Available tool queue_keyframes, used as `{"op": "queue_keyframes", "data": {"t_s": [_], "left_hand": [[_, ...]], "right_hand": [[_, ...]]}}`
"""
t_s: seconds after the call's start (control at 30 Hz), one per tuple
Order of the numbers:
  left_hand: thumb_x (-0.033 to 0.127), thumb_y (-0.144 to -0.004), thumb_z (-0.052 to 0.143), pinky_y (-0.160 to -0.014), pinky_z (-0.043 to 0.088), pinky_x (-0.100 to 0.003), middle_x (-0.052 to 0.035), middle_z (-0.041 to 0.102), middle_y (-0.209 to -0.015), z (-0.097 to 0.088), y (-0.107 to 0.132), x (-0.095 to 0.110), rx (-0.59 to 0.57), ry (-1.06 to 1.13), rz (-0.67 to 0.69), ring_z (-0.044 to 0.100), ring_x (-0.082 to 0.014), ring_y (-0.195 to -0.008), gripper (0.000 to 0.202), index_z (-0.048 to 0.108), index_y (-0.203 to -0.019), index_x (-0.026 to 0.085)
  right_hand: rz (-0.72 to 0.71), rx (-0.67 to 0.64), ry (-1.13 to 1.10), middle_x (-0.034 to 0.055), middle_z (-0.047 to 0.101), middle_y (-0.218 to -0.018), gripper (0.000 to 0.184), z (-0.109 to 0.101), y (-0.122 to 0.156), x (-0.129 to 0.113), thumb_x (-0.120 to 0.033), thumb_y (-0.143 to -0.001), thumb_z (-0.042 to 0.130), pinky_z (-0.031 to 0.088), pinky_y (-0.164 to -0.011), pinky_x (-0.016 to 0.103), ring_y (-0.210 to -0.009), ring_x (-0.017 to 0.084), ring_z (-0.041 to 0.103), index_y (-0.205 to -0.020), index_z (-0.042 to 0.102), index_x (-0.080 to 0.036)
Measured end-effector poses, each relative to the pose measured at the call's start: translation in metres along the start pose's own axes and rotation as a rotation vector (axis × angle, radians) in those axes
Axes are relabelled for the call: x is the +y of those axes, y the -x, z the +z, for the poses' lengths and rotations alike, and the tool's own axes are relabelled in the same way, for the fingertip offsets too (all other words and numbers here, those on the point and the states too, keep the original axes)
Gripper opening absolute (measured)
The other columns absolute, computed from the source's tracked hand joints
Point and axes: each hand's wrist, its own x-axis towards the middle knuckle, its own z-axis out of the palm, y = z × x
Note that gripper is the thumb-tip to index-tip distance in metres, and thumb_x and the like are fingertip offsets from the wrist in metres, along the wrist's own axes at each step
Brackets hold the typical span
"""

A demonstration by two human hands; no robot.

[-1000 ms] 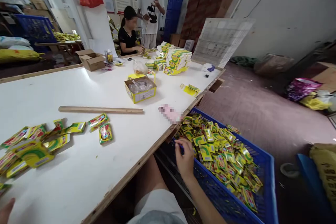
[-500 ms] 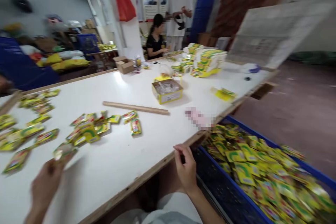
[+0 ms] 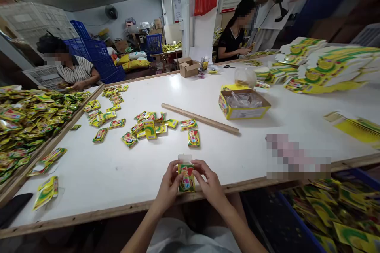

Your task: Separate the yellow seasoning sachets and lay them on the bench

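Between my two hands, at the table's near edge, is a small yellow-and-green printed box (image 3: pixel 187 182) with a pale flap standing up at its top end. My left hand (image 3: pixel 168 185) grips its left side, thumb on the front face. On the opposite side my right hand (image 3: pixel 211 185) holds it the same way, fingers bent around the edge. What is inside the box cannot be seen. Beyond my hands, several similar small boxes (image 3: pixel 151 129) lie in a loose cluster. One box (image 3: pixel 194 137) rests just ahead of the one I hold.
A wooden stick (image 3: pixel 200 119) lies across the white table (image 3: pixel 124 182). Behind it stands an open carton (image 3: pixel 246 112) with clear plastic inside. Packets heap up behind the left wooden divider (image 3: pixel 59 138); a blue crate (image 3: pixel 299 227) of packets sits low right. Two co-workers sit across; another person stands.
My left hand has brought a small box from the left to in front of me. My right hand, empty before, now grips it too. The view has turned left.
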Motion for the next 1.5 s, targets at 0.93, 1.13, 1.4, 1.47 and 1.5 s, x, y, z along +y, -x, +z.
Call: {"op": "queue_keyframes", "data": {"t_s": [0.93, 1.13, 1.4, 1.47, 1.5], "left_hand": [[0.035, -0.081, 0.065, -0.073, 0.049, -0.028, -0.0059, 0.070, -0.085, -0.012, -0.017, -0.005, 0.220, -0.166, 0.000, 0.063, -0.0185, -0.079, 0.022, 0.068, -0.092, 0.016], [0.034, -0.078, 0.067, -0.063, 0.044, -0.023, -0.0013, 0.065, -0.071, -0.012, -0.023, -0.009, 0.294, -0.101, -0.023, 0.057, -0.0141, -0.065, 0.019, 0.067, -0.084, 0.016], [0.033, -0.081, 0.065, -0.064, 0.042, -0.023, -0.0011, 0.063, -0.071, -0.012, -0.022, -0.012, 0.260, -0.068, -0.036, 0.053, -0.0134, -0.067, 0.019, 0.066, -0.087, 0.015], [0.032, -0.081, 0.064, -0.064, 0.042, -0.022, -0.0010, 0.062, -0.073, -0.011, -0.022, -0.013, 0.269, -0.074, -0.032, 0.053, -0.0130, -0.068, 0.017, 0.065, -0.086, 0.016], [0.031, -0.082, 0.064, -0.064, 0.042, -0.022, -0.0008, 0.062, -0.074, -0.011, -0.022, -0.013, 0.272, -0.080, -0.030, 0.053, -0.0128, -0.067, 0.016, 0.064, -0.086, 0.016]], "right_hand": [[0.023, -0.077, 0.036, 0.0023, 0.064, -0.078, 0.018, 0.012, -0.032, -0.007, -0.036, -0.086, 0.058, 0.049, -0.068, 0.029, -0.071, 0.018, 0.061, -0.083, 0.063, -0.019], [0.035, -0.069, 0.047, 0.0011, 0.064, -0.075, 0.015, 0.014, -0.038, -0.009, -0.033, -0.086, 0.056, 0.047, -0.063, 0.025, -0.067, 0.016, 0.059, -0.082, 0.061, -0.019], [0.085, -0.093, 0.054, 0.0011, 0.062, -0.076, 0.019, 0.012, -0.035, -0.005, -0.037, -0.088, 0.053, 0.046, -0.063, 0.026, -0.068, 0.017, 0.058, -0.082, 0.059, -0.020], [0.085, -0.098, 0.089, 0.0008, 0.062, -0.075, 0.019, 0.012, -0.037, -0.005, -0.036, -0.088, 0.053, 0.044, -0.062, 0.026, -0.067, 0.017, 0.058, -0.081, 0.059, -0.020], [0.085, -0.103, 0.098, 0.0006, 0.062, -0.075, 0.018, 0.012, -0.038, -0.005, -0.036, -0.087, 0.052, 0.043, -0.061, 0.026, -0.067, 0.017, 0.058, -0.080, 0.058, -0.020]]}}
